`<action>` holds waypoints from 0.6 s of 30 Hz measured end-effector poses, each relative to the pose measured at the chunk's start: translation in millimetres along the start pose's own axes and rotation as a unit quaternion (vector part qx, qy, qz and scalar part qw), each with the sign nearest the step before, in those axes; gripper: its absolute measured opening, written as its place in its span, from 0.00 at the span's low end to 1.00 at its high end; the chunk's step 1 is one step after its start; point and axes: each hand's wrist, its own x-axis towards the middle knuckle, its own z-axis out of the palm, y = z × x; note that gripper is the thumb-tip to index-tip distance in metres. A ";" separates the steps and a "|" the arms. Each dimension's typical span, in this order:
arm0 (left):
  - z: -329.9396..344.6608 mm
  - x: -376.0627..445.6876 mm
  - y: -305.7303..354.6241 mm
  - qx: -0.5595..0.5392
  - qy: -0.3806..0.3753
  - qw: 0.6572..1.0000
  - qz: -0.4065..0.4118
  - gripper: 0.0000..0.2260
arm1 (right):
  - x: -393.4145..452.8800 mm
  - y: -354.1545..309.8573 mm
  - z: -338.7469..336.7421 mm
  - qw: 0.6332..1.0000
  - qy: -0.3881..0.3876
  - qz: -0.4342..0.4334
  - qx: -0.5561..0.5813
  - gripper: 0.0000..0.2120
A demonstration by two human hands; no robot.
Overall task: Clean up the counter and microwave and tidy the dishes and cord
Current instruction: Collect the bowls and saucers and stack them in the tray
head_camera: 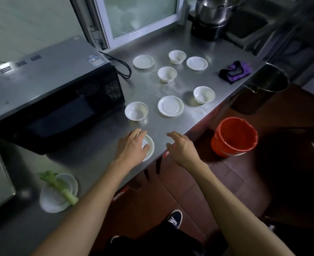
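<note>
Four empty white bowls [167, 74] and saucers dot the steel counter [204, 117] right of the microwave [56, 100]. Left hand [132, 146] rests spread on the nearest saucer [149, 145] (not gripping); right hand [182, 146] hovers open, empty.

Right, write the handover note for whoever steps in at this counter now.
Left hand: resting on the near saucer, not lifted. Right hand: open, empty, at the counter edge.
Four bowls and three more saucers lie scattered right of the microwave, unstacked. Cord loose behind it. Purple cloth at the far edge. Celery on a plate near left.
Nothing looks done. Left: stacking, wiping, cord.
</note>
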 end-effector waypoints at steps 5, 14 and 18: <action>9.3 24.8 26.3 0.004 -0.005 1.000 0.000 0.25 | 27.1 16.8 -25.0 1.000 0.002 -0.019 -0.015 0.21; 17.2 79.2 14.5 0.015 -0.009 0.999 -0.028 0.26 | 86.8 28.7 -29.0 0.998 0.023 -0.047 0.018 0.18; 23.7 123.5 -1.3 0.029 -0.013 0.999 -0.040 0.27 | 129.4 29.5 -24.6 0.998 0.007 -0.058 0.000 0.18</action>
